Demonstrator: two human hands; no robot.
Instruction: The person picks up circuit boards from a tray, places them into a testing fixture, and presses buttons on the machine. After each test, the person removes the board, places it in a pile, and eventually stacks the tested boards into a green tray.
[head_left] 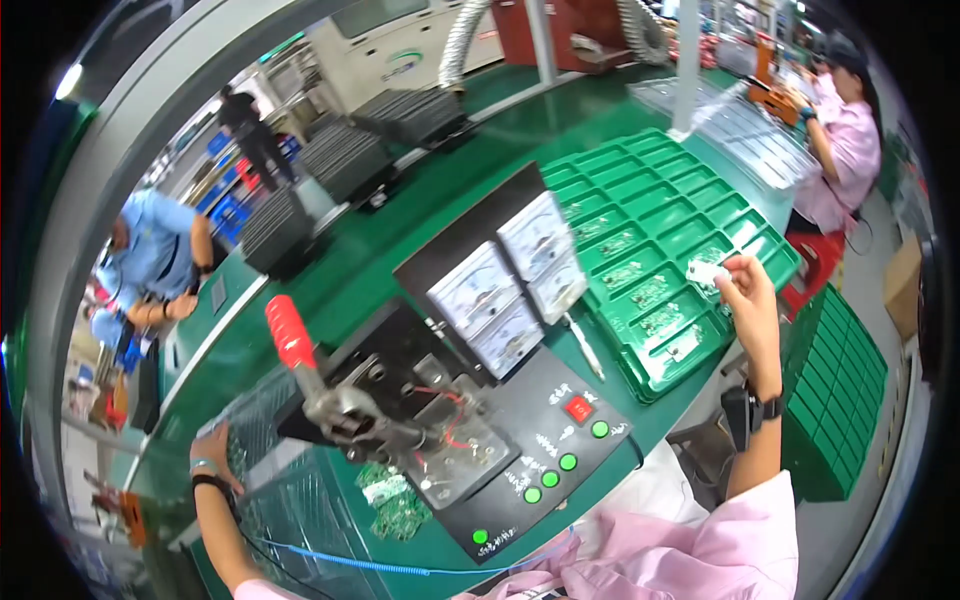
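My right hand (pixel 750 295) is raised over the near right part of a green compartment tray (pixel 690 185). Its thumb and fingers pinch a small white circuit board (pixel 706 273). Small green boards (pixel 650 292) lie in several compartments below and beside it. On the far left, my left hand (pixel 213 460) rests at the edge of a clear plastic tray (pixel 300 500), fingers apart. Between my hands stands a test fixture (pixel 440 440) with a red-handled toggle clamp (pixel 290 330). Its front panel (pixel 530 450) carries green buttons and a red display.
A pile of green boards (pixel 400 510) lies left of the fixture, near a coiled blue cord (pixel 350 562). Picture sheets (pixel 500 290) stand behind it. Stacked green trays (pixel 835 390) are at right. Black racks (pixel 345 155) line the far side. Co-workers sit at left (pixel 160 250) and right (pixel 850 150).
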